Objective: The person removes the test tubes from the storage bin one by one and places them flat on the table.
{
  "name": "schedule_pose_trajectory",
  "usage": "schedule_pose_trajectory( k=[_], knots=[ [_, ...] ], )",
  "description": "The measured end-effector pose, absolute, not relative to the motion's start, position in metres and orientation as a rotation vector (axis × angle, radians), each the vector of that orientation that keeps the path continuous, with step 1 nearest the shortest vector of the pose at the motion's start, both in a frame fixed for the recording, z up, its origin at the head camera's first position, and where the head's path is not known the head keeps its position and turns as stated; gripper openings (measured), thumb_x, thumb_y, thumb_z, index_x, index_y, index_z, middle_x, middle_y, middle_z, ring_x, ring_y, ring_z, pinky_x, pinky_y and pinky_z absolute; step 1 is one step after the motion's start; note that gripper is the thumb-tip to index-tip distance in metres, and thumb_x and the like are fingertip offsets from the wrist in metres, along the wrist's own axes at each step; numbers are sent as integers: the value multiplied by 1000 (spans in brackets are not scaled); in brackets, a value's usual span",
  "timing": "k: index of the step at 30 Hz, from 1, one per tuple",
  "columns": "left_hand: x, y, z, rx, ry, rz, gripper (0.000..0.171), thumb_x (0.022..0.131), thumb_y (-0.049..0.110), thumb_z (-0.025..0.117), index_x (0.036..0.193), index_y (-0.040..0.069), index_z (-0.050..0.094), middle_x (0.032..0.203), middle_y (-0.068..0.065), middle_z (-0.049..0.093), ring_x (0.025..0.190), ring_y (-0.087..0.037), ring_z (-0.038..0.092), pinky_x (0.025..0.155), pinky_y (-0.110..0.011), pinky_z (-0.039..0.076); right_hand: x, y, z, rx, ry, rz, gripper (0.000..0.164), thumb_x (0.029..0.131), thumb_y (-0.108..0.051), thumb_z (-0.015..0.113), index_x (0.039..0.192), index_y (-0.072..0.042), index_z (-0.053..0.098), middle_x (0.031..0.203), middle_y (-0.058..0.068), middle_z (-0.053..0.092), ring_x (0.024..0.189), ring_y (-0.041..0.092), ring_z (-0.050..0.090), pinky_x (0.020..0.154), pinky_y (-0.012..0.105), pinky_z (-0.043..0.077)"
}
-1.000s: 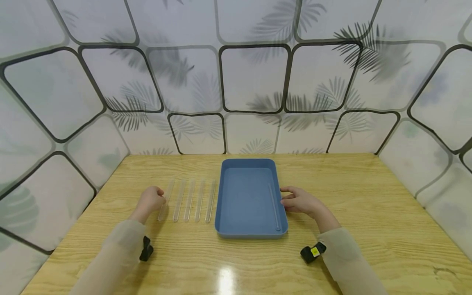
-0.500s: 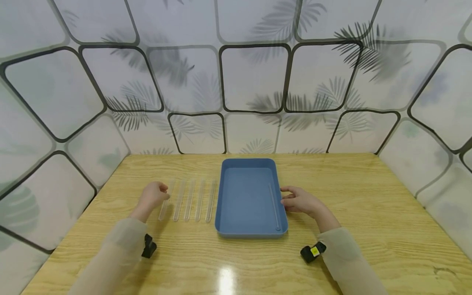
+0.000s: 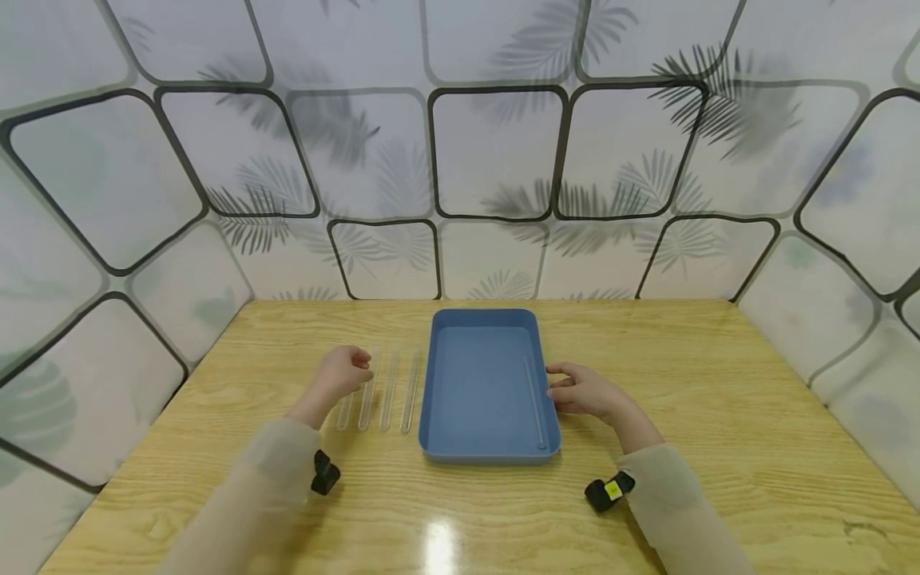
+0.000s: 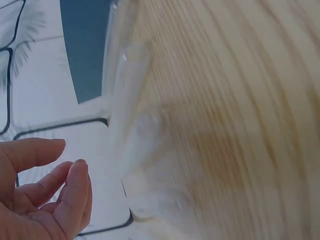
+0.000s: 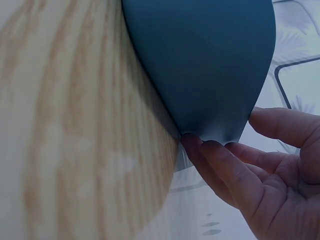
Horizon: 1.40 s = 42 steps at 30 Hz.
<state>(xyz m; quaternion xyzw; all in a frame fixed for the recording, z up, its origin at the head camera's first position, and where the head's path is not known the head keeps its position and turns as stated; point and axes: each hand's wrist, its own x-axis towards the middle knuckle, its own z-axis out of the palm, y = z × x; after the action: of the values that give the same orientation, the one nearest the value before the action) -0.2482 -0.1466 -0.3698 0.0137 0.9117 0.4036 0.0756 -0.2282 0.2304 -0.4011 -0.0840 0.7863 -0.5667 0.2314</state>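
My left hand (image 3: 341, 375) has its thumb and fingertips close together in a pinch, above the left part of a row of clear test tubes (image 3: 389, 399). A see-through test tube appears to be between them, hard to make out in the left wrist view, where the hand (image 4: 47, 195) is beside several blurred tubes (image 4: 131, 80). The right hand (image 3: 585, 391) holds the right side of the blue tray (image 3: 474, 459). In the right wrist view its thumb (image 5: 280, 124) is on one edge and fingertips touch the opposite edge. One clear tube (image 3: 534, 403) lies in the tray.
The wooden table (image 3: 668, 351) carries the tube row just left of the tray. A patterned curtain (image 3: 496, 152) rises behind the table and along both sides. Black wrist cameras are strapped to both forearms.
My left hand has moved right, and the leftmost test tube is gone from its place on the table. The right hand and the tray have stayed put.
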Motion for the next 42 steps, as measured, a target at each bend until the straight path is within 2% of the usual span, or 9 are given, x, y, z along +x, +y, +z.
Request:
schedule_pose_trajectory(
  k=[6,15,20,26,32,42],
  knots=[
    [-250,-122,-370,54,2569,1416,34,85,-1,53,117,-12,46,109,-24,50,97,-33,51,73,-35,50,-229,230,-401,-230,2163,-1558,57,90,-5,49,135,10,18,125,36,35,109,37,46,85,41,44],
    [-250,-90,-371,48,2435,1575,32,84,-1,56,114,-9,50,104,-20,54,93,-28,55,74,-34,50,-228,230,-402,-227,2163,-1569,57,90,-4,49,135,10,18,125,36,34,109,37,46,85,41,44],
    [-248,-77,-372,36,2414,1604,32,83,-2,57,114,-8,52,100,-18,56,89,-27,57,71,-32,51,-228,230,-402,-216,2165,-1566,57,90,-4,49,135,10,18,125,35,35,109,37,47,85,41,44],
    [-242,-62,-372,89,2348,1623,33,84,-3,54,116,-9,50,103,-19,55,94,-29,55,73,-34,50,-228,229,-401,-212,2177,-1555,57,90,-5,49,135,9,19,124,35,36,108,36,47,85,41,44],
    [-240,-46,-377,146,2332,1593,31,84,-3,55,114,-8,52,101,-16,56,92,-27,56,71,-33,51,-228,229,-401,-207,2184,-1554,56,89,-4,49,135,10,19,124,36,36,108,37,47,85,41,45],
    [-232,-24,-385,168,2198,1646,32,85,-5,53,115,-10,49,102,-18,55,94,-29,55,72,-34,51,-228,228,-400,-205,2177,-1565,56,89,-4,49,135,11,18,123,36,36,108,37,47,85,41,44]
  ],
)
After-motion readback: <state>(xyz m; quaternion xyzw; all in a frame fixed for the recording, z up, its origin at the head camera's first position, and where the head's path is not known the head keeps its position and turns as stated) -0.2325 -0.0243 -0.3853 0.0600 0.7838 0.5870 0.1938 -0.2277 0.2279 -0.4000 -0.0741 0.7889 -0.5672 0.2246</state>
